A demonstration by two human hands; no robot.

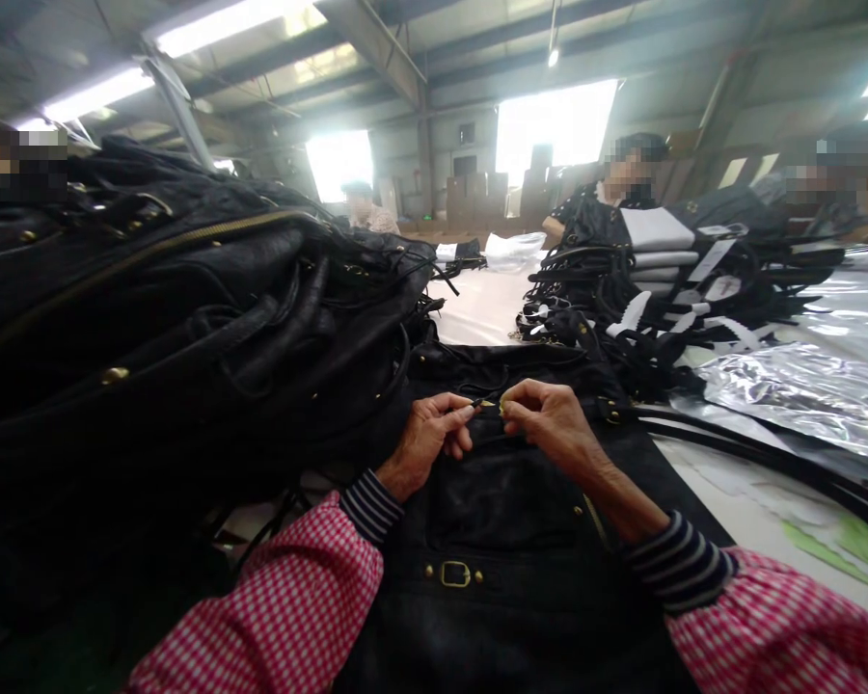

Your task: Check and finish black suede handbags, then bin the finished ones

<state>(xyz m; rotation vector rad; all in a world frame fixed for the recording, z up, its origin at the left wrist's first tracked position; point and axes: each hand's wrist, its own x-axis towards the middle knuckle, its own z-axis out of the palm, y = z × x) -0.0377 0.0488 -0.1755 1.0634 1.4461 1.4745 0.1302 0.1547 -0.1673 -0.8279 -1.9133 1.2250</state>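
Observation:
A black bag (506, 496) lies in front of me, with a gold buckle (455, 574) between two studs near its lower side. Above its upper part, my left hand (432, 434) pinches a thin black strip (481, 402) with a pale yellowish tip. Close on the right, my right hand (550, 416) is closed in a pinch on a small yellowish piece (502, 408). Only a narrow gap parts the fingertips of the two hands. Both small things are too tiny to name for certain, and the fingers partly cover them.
A high heap of black bags (188, 318) rises on the left. Stacked black bags with white inserts (658, 231) stand at the back right. Clear plastic sheets (810, 386) lie on the right, where black straps (752, 439) cross the white table (701, 472). Other people are farther back.

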